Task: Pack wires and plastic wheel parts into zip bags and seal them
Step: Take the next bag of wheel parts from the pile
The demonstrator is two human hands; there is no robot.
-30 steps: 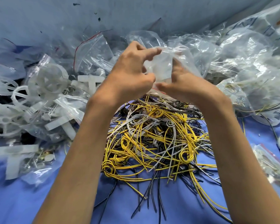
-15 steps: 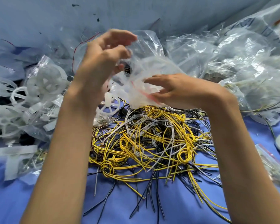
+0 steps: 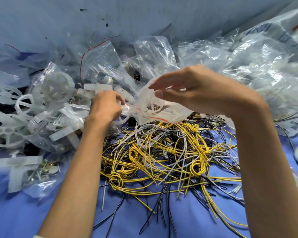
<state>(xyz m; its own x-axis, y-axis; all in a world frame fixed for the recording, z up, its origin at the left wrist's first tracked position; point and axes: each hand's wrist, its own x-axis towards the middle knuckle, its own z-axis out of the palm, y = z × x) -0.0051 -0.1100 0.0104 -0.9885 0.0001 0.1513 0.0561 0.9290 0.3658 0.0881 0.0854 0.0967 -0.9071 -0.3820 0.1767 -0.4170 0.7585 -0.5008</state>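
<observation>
Right hand [image 3: 205,90] pinched zip bag [image 3: 162,114] by its rim, left hand [image 3: 107,107] curled round white wheel part [image 3: 125,111] at bag's mouth, above tangled wires [image 3: 162,152]

A pale blue-grey wall [image 3: 144,18] rises behind the tabletop [image 3: 15,217], its paint flecked with small dark chips [image 3: 107,24]. The tabletop surface is plain blue under soft, even light.

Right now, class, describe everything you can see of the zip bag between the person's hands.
The zip bag is clear, crumpled plastic with a red line along its lower edge. It hangs above the wire pile, holding a white wheel part. The right hand pinches its upper edge; the left hand, fingers curled, meets its left end.
</observation>
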